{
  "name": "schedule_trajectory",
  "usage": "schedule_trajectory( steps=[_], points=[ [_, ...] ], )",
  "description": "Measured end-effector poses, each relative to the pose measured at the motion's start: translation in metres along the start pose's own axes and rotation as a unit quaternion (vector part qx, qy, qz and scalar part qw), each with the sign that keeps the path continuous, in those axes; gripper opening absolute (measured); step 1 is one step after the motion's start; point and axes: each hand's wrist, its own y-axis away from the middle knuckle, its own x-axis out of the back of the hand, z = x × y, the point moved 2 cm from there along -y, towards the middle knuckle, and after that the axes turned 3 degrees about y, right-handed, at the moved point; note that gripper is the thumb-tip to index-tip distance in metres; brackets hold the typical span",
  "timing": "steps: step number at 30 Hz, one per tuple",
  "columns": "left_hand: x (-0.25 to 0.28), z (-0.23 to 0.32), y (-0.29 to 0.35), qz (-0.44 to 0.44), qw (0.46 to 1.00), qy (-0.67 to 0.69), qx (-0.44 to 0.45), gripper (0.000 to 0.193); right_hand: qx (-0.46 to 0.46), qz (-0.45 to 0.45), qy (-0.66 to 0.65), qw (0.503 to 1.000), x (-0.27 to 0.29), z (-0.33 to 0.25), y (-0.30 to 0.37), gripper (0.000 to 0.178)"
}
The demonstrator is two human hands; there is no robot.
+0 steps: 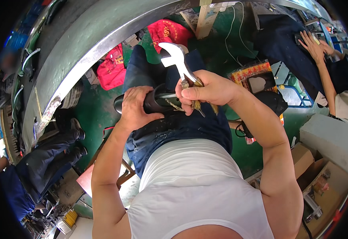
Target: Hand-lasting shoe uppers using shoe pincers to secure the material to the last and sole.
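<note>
My right hand [199, 91] is closed round the handles of a pair of lasting pincers [176, 55]. Their shiny curved head points up and away from me, and worn yellowish handle ends stick out below my fist. A black shoe [150, 104] lies across my lap, its rounded toe to the left. Over its upper, my left hand [136, 107] curls its fingers, with the thumb stretched toward me. Metal and yellowish pieces show at the shoe's opening, partly hidden by my right hand; I cannot make out what they are.
A grey metal-edged bench [98, 44] curves across the far left. Red cloths [112, 69] lie beyond my knees on the green floor. A co-worker's hands [313, 46] show at far right, another person's legs [48, 159] at left. Cardboard boxes [303, 159] stand at right.
</note>
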Motion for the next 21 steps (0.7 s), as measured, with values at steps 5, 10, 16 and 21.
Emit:
schedule_trajectory(
  steps=[5, 10, 16, 21],
  points=[
    [-0.001, -0.001, -0.001, 0.005, 1.0, 0.001, -0.007, 0.081, -0.017, 0.009, 0.053, 0.998, -0.001, -0.013, -0.004, 0.024],
    [-0.001, -0.001, -0.002, 0.003, 1.0, 0.002, -0.011, 0.08, -0.076, 0.033, 0.103, 0.991, -0.01, -0.041, -0.021, 0.026],
    [0.001, 0.0, -0.002, 0.001, 1.0, -0.003, -0.002, 0.08, -0.133, 0.067, 0.128, 0.981, 0.003, -0.046, -0.031, 0.028],
    [0.0, 0.001, -0.004, -0.002, 1.0, 0.002, -0.006, 0.079, -0.096, -0.001, 0.13, 0.987, 0.008, -0.043, -0.021, 0.024]
  ],
)
